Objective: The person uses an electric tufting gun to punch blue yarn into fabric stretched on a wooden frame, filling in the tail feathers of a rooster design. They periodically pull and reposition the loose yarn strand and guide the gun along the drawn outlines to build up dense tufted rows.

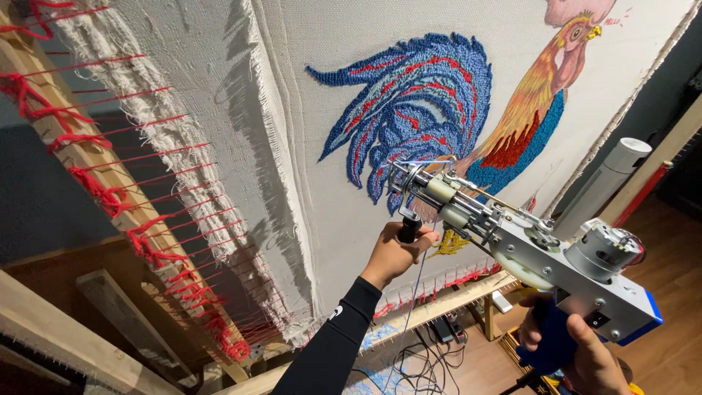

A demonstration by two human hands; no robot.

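**Tufting gun held against the rooster cloth**

Head view showed a silver tufting gun (512, 241) held up in both hands before a stretched white cloth (329, 110). Its long axis ran from lower right to upper left, with the needle end (398, 175) touching or almost touching the cloth at the lower edge of the blue tail of a tufted rooster (431, 110). The left hand (395, 252), in a black sleeve (329, 344), was clenched around the black front handle (409, 228) under the nose of the tool, so this hand was the nearer one to the cloth. The right hand (578, 347) gripped the blue rear handle (552, 340) below the motor (603, 252), further back and lower. From both hands the working point lay up and to the left.

Thin yarn (413, 307) hung down from the gun toward the floor. Red lacing (110, 190) tied the cloth edge to a wooden frame (73, 153) at the left. Behind the gun stood a white cylinder (607, 179), and black cables (431, 351) lay on the wooden floor (673, 241) under the frame.
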